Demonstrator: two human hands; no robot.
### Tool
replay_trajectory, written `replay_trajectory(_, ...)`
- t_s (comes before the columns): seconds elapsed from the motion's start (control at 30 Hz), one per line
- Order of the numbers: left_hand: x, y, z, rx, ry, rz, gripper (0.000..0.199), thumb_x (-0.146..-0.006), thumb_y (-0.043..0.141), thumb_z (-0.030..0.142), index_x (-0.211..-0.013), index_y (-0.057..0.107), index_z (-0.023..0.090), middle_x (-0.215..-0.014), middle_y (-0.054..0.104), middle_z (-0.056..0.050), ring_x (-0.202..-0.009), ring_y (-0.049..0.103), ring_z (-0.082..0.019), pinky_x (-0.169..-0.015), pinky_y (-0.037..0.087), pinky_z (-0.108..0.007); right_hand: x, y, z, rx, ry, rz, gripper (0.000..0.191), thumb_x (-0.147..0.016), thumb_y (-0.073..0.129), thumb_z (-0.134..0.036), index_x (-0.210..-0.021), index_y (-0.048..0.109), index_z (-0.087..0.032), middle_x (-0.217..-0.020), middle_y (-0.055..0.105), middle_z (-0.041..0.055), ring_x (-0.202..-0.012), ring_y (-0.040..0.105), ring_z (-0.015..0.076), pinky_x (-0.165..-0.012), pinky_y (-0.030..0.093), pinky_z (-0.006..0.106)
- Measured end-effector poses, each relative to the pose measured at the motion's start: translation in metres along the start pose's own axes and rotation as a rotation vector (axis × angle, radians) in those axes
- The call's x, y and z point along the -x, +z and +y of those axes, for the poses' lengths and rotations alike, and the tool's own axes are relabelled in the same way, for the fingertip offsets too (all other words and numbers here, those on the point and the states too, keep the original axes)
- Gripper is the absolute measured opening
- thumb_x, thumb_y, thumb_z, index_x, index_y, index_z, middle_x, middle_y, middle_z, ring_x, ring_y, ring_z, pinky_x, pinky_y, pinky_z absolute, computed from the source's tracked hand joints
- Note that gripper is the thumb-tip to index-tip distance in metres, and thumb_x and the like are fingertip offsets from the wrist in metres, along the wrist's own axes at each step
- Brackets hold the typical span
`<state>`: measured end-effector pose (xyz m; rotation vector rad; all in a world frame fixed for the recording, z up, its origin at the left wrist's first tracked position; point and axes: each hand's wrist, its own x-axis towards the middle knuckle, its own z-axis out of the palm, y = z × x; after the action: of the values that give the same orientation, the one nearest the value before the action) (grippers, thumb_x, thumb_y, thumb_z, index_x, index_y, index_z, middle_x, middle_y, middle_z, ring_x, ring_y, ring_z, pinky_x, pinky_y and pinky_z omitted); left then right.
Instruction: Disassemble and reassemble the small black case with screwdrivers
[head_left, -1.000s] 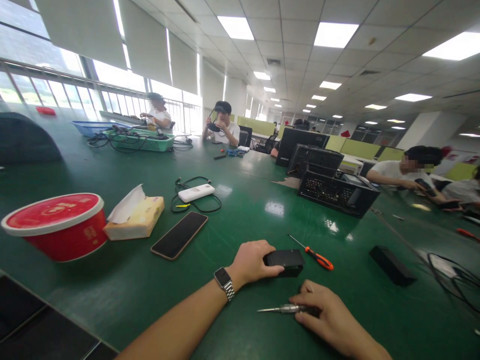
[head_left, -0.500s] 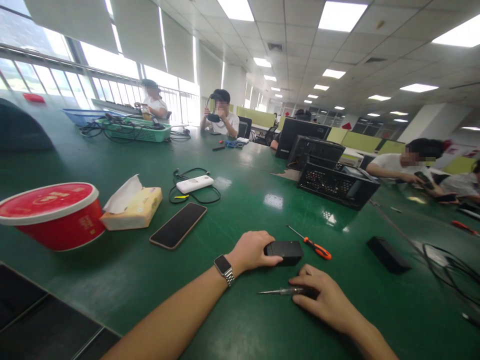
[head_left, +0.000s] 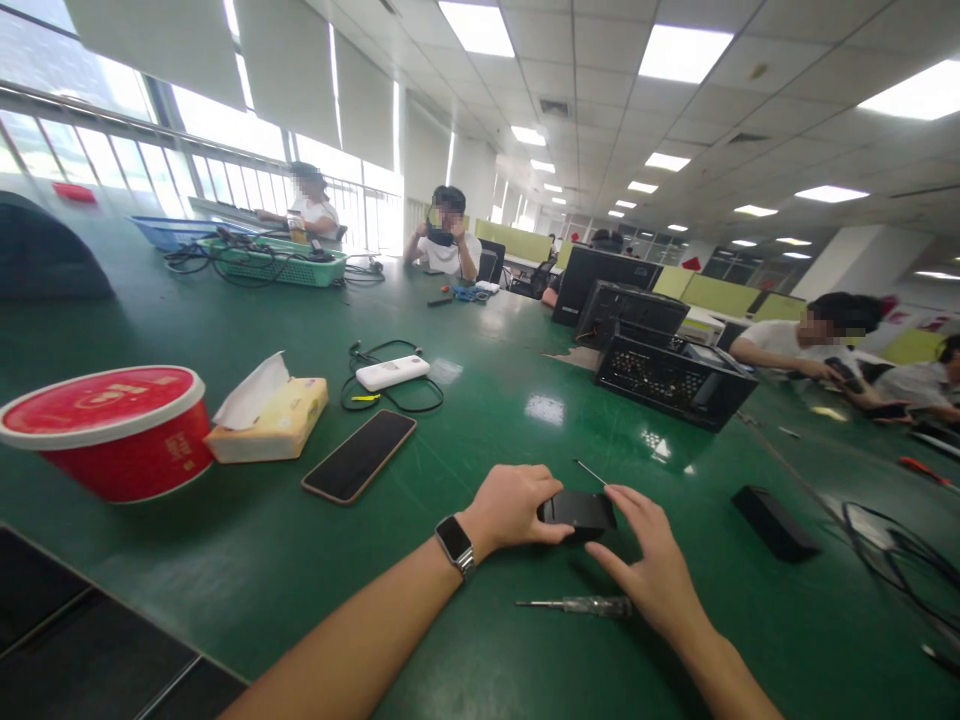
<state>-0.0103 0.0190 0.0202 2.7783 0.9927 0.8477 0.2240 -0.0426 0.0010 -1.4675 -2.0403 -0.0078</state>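
Observation:
A small black box [head_left: 581, 511] rests on the green table [head_left: 450, 650], gripped at its left end by my left hand [head_left: 514, 508], which wears a watch. Beside its right end is my right hand [head_left: 652, 560], thumb and fingers apart around that end; whether a fingertip touches it I cannot tell. Below the box lies a clear-handled screwdriver [head_left: 592, 606], free of my fingers. Behind my right fingers shows the thin shaft of another screwdriver [head_left: 591, 472]; its handle is hidden by the hand.
To the left are a phone [head_left: 360, 455], tissue pack [head_left: 274, 420], red tub [head_left: 112, 435] and white power bank [head_left: 392, 372] with a cable. Another black block [head_left: 775, 522] and black cables [head_left: 900, 550] lie right. A computer case [head_left: 675, 375] stands further back. Several people sit around the table.
My right hand has let go of the clear-handled screwdriver, leaving it on the table, and has moved up to the black box's right end. My left hand keeps its hold.

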Motion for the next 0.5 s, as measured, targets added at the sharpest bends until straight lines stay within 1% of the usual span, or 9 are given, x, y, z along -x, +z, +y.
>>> replay_trajectory(0.07,0.001,-0.002,0.002,-0.013,0.040,0.007,0.040,-0.076,0.068,0.052,-0.099,0.069,0.019,-0.094,0.068,-0.004,-0.086,0.063,-0.021,-0.070,0.048,-0.028,-0.015,-0.003,-0.008,0.049,-0.059,-0.070,0.061,-0.081,0.063,-0.041,-0.136,0.048,-0.021,-0.138,0.051,0.0121,-0.128,0.042,0.0305,-0.106,0.034,0.048)
replay_trajectory(0.13,0.001,-0.005,0.003,-0.030,0.064,0.006,0.039,-0.075,0.068,0.052,-0.095,0.069,0.019,-0.092,0.068,-0.005,-0.086,0.061,-0.022,-0.071,0.048,-0.029,-0.033,-0.010,-0.019,0.084,-0.093,-0.224,0.059,-0.077,0.066,-0.035,-0.132,0.053,-0.020,-0.134,0.056,0.0119,-0.124,0.046,0.0304,-0.103,0.037,0.047)
replay_trajectory(0.2,0.001,-0.006,0.004,-0.050,0.068,-0.008,0.038,-0.074,0.068,0.053,-0.091,0.068,0.018,-0.088,0.067,-0.005,-0.083,0.059,-0.022,-0.069,0.048,-0.029,-0.050,-0.016,-0.031,0.102,-0.114,-0.420,0.054,-0.072,0.069,-0.034,-0.123,0.060,-0.021,-0.123,0.064,0.0102,-0.113,0.054,0.0294,-0.094,0.041,0.043)
replay_trajectory(0.27,0.000,-0.006,0.003,-0.065,0.065,-0.025,0.039,-0.072,0.069,0.055,-0.088,0.068,0.019,-0.085,0.066,-0.005,-0.081,0.057,-0.022,-0.068,0.047,-0.030,-0.063,-0.020,-0.042,0.133,-0.116,-0.553,0.047,-0.070,0.071,-0.038,-0.114,0.065,-0.022,-0.110,0.070,0.0078,-0.100,0.061,0.0278,-0.083,0.044,0.038)
replay_trajectory(0.33,0.000,-0.004,0.001,-0.069,0.055,-0.033,0.040,-0.072,0.069,0.056,-0.088,0.067,0.019,-0.084,0.065,-0.005,-0.080,0.057,-0.022,-0.067,0.047,-0.029,-0.070,-0.019,-0.050,0.201,-0.100,-0.591,0.040,-0.070,0.071,-0.039,-0.106,0.068,-0.023,-0.103,0.072,0.0067,-0.092,0.064,0.0270,-0.075,0.044,0.034)
replay_trajectory(0.43,0.001,-0.002,-0.003,-0.038,0.034,-0.020,0.038,-0.073,0.070,0.054,-0.091,0.067,0.020,-0.087,0.065,-0.005,-0.083,0.057,-0.022,-0.069,0.047,-0.029,-0.073,-0.013,-0.054,0.286,-0.082,-0.576,0.031,-0.071,0.069,-0.036,-0.099,0.069,-0.023,-0.097,0.073,0.0073,-0.088,0.065,0.0270,-0.070,0.042,0.031)
replay_trajectory(0.5,0.004,-0.003,-0.005,0.006,0.038,0.024,0.046,-0.075,0.068,0.058,-0.100,0.067,0.020,-0.092,0.065,-0.006,-0.085,0.058,-0.022,-0.073,0.048,-0.030,-0.071,-0.012,-0.055,0.305,-0.083,-0.563,0.028,-0.073,0.067,-0.039,-0.096,0.070,-0.022,-0.093,0.073,0.0080,-0.086,0.066,0.0271,-0.068,0.041,0.031)
